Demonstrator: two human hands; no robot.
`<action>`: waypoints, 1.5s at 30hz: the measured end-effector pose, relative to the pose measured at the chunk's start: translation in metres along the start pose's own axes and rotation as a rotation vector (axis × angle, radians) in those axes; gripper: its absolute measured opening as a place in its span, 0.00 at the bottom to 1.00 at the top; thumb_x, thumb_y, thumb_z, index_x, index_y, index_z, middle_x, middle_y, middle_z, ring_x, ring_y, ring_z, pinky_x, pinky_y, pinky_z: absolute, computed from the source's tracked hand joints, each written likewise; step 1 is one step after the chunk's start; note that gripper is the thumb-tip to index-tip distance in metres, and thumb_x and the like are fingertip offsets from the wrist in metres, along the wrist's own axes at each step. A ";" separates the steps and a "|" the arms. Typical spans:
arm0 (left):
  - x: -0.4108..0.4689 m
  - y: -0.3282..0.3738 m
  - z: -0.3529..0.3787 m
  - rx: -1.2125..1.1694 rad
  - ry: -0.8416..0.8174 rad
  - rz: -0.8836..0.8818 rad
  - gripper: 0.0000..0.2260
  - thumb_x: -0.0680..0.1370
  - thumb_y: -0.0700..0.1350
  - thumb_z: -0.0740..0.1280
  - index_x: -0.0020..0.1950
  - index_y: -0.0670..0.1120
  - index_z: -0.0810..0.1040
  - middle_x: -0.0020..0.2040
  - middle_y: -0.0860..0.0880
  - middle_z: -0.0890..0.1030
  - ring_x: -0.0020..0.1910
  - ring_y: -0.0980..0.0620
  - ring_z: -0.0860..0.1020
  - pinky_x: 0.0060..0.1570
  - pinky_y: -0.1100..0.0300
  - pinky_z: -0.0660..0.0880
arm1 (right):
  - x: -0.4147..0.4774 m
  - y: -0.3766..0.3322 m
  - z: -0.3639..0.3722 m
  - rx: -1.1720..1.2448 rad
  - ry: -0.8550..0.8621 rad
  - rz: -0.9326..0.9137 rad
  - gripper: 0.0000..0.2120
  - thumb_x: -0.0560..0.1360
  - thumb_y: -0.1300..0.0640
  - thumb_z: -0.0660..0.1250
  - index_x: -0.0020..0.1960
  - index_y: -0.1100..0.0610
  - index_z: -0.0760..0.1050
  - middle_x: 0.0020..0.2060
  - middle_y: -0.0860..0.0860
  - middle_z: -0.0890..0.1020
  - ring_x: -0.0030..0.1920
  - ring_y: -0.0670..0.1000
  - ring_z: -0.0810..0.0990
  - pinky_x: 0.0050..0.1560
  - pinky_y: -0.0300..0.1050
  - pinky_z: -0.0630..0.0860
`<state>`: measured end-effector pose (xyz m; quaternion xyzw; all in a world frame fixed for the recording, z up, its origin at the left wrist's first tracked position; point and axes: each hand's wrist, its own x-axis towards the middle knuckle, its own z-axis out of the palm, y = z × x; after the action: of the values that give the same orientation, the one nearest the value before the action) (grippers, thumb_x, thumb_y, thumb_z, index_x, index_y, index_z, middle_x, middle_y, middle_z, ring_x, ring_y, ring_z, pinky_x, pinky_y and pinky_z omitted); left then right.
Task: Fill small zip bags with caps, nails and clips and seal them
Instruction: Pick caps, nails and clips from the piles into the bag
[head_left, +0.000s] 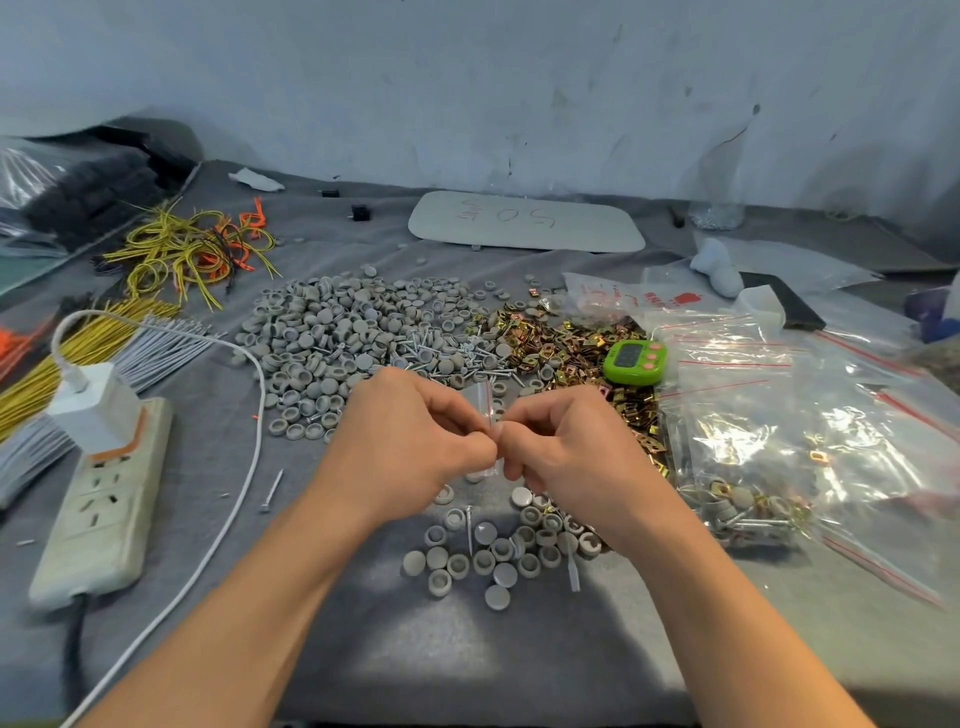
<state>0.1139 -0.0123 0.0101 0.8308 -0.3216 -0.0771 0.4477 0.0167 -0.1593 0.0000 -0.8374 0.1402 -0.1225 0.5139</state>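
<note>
Left hand (410, 436) and right hand (566, 447) both pinch one small zip bag (482, 401). Right of the timer (635, 362), filled bags (748, 512); left of it, many caps (332, 338) await packing.

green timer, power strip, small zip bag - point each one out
green timer (635, 362), head view, middle of its face
power strip (98, 506), head view, top face among the sockets
small zip bag (479, 399), head view, clear part beside its red strip
</note>
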 end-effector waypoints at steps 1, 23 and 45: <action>0.000 0.000 0.000 0.009 -0.014 0.000 0.06 0.65 0.45 0.78 0.34 0.57 0.86 0.28 0.57 0.82 0.24 0.64 0.76 0.25 0.72 0.67 | 0.000 0.001 0.000 -0.005 0.011 0.014 0.12 0.79 0.56 0.71 0.36 0.54 0.84 0.28 0.50 0.83 0.26 0.46 0.74 0.29 0.40 0.69; -0.002 0.003 -0.003 0.317 -0.164 0.072 0.07 0.62 0.50 0.76 0.38 0.58 0.84 0.34 0.65 0.83 0.33 0.66 0.80 0.33 0.65 0.74 | -0.005 -0.002 0.000 -0.262 0.006 0.011 0.11 0.76 0.54 0.73 0.35 0.52 0.84 0.28 0.47 0.83 0.25 0.40 0.75 0.27 0.30 0.67; -0.010 0.007 0.007 0.387 0.028 0.253 0.06 0.66 0.54 0.71 0.38 0.53 0.84 0.31 0.55 0.81 0.32 0.55 0.78 0.37 0.57 0.76 | -0.006 0.004 -0.001 0.215 -0.131 0.193 0.12 0.78 0.57 0.71 0.38 0.60 0.86 0.31 0.60 0.84 0.32 0.52 0.80 0.36 0.42 0.77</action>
<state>0.1004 -0.0138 0.0097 0.8552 -0.4258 0.0542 0.2904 0.0106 -0.1593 -0.0032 -0.7665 0.1725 -0.0320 0.6179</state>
